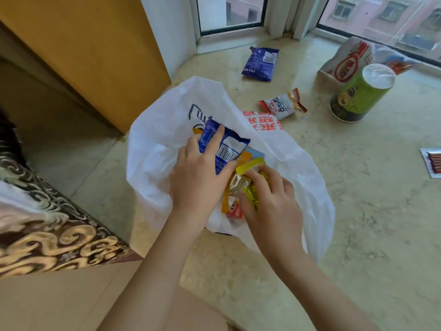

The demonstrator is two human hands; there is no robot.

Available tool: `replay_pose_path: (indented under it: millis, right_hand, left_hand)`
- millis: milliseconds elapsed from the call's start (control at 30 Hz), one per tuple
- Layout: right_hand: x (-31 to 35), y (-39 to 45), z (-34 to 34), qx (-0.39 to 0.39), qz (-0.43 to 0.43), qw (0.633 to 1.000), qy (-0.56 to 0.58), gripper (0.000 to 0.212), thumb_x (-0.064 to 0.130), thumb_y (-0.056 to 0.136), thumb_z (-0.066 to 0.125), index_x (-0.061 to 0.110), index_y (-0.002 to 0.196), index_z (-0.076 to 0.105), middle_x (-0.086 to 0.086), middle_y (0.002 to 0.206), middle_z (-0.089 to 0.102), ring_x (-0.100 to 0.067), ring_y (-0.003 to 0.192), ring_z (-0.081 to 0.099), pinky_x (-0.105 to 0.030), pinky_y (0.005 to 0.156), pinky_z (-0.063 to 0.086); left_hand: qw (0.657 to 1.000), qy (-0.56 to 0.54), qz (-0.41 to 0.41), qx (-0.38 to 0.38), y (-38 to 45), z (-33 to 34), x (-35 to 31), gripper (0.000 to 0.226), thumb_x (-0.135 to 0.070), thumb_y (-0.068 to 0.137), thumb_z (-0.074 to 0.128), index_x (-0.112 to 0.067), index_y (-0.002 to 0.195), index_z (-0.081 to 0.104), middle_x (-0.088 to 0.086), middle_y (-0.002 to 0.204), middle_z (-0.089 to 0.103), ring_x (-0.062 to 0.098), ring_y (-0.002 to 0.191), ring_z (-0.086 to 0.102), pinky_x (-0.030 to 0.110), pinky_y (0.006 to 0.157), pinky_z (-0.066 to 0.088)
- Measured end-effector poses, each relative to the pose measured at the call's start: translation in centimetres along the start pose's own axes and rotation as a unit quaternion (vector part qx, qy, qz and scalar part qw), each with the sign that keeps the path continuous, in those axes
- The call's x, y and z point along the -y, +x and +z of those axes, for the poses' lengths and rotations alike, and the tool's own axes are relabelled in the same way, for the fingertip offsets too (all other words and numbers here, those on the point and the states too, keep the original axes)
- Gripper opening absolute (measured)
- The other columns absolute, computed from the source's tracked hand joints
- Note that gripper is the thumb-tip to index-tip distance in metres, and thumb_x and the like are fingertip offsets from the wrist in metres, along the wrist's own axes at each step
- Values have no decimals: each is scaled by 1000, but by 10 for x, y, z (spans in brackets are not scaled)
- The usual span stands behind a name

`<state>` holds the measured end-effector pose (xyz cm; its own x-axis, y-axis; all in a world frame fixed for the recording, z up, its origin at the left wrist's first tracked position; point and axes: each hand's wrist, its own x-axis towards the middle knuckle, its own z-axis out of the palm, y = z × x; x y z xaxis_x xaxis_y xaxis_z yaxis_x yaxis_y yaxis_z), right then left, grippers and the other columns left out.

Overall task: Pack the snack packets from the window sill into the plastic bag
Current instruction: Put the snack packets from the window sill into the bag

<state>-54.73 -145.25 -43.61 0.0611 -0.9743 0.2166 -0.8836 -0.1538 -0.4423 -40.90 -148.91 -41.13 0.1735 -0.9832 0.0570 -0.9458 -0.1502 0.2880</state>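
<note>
Left hand [200, 177] gripping blue packet [224, 149], right hand [269, 199] clutching yellow packet [257, 187] inside plastic bag [162, 130]; two packets [261, 64] still on sill.

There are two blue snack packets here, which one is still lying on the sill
The blue packet near the window corner lies alone on the sill; the other blue packet is held by the left hand over the white plastic bag.

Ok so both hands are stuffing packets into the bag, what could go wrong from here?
The plastic bag lies slack with neither hand holding its mouth, so it may fold shut. The left hand and right hand crowd the opening, so the blue packet or yellow packet could slip out.
</note>
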Motion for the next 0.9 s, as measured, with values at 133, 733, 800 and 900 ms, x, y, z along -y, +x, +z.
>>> replay_pose_path:
  millis: [133, 733, 800, 900]
  right_hand:
    - [-13, 3, 5, 12, 6, 1000, -24, 45, 39, 85, 52, 16, 123, 61, -10, 124, 61, -32, 98, 64, -37, 69, 55]
    - [-67, -40, -68, -61, -74, 995, -10, 41, 28, 86, 64, 14, 125, 63, -8, 137, 54, -29, 123, 54, -41, 88, 53]
    - [-84, -41, -76, -66, -61, 996, -21, 40, 30, 88, 60, 15, 125, 63, -8, 136, 55, -29, 121, 55, -42, 87, 53]
    - [-110, -41, -88, -66, -44, 996, -39, 41, 34, 89, 54, 16, 124, 63, -7, 135, 56, -28, 121, 55, -42, 89, 52]
  left_hand:
    - [999, 3, 42, -11, 5, 19, 0, 61, -57, 93, 41, -30, 148, 35, 8, 152, 35, 28, 131, 42, 39, 93, 46]
    - [982, -33, 135, -129, -40, -3, -82, 39, -33, 95, 51, -16, 130, 57, 2, 131, 57, 20, 116, 53, 35, 89, 43]
    - [981, -16, 144, -126, -36, 0, -102, 40, -36, 94, 51, -17, 129, 58, 1, 130, 58, 20, 114, 54, 35, 88, 43]
    - [983, -3, 156, -94, -28, 9, -132, 43, -41, 92, 49, -19, 128, 57, -1, 129, 58, 19, 115, 54, 37, 85, 46]
